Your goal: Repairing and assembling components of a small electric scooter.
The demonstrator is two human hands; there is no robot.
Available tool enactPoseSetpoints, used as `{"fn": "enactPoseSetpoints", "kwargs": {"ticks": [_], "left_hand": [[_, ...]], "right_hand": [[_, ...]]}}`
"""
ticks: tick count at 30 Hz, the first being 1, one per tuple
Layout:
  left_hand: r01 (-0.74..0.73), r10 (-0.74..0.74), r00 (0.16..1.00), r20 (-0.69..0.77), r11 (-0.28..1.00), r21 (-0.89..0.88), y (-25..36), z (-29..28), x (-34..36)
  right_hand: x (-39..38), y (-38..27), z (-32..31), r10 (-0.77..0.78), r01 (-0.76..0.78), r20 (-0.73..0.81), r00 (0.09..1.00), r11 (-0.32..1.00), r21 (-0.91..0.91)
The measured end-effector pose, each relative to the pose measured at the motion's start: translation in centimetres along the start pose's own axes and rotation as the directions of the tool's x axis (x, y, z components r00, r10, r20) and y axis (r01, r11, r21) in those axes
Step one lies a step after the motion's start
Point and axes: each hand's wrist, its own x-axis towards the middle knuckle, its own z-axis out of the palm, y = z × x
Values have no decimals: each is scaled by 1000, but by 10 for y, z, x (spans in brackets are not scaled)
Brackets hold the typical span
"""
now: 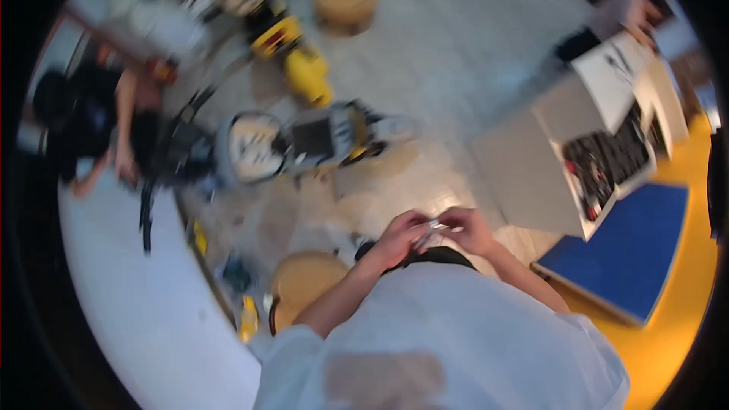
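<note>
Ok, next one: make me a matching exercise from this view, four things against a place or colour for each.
Things
1. Small item
2. Board
3. Near seat
4. Tools

Places and colours
A. Round and tan, partly behind the left forearm
B. Dark with some red, at the right
C. Pale, at the fingers of the left hand and right hand
D. Blue, at the right

Pairs: 1-C, 2-D, 3-A, 4-B
</note>
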Motion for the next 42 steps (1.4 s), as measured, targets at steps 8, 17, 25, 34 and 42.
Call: {"fn": "enactPoseSetpoints", "kwargs": {"ticks": [8, 17, 25, 34, 42], "left_hand": [[96, -83, 992, -92, 984, 151, -29, 34, 43], [236, -282, 952, 118, 924, 302, -64, 126, 143], [304, -362, 906, 219, 917, 260, -106, 198, 209], [549, -603, 729, 324, 798, 249, -93, 210, 287], [572, -577, 668, 470, 802, 172, -75, 257, 398]], "right_hand": [[-33, 57, -48, -117, 132, -81, 990, 968, 214], [-104, 126, -117, 172, 80, -162, 972, 406, 910], [-145, 165, -178, 115, 352, -374, 920, 172, 920], [-131, 150, -231, 182, 347, -587, 789, 655, 671], [-69, 149, -323, 262, 448, -628, 733, 510, 735]]}}
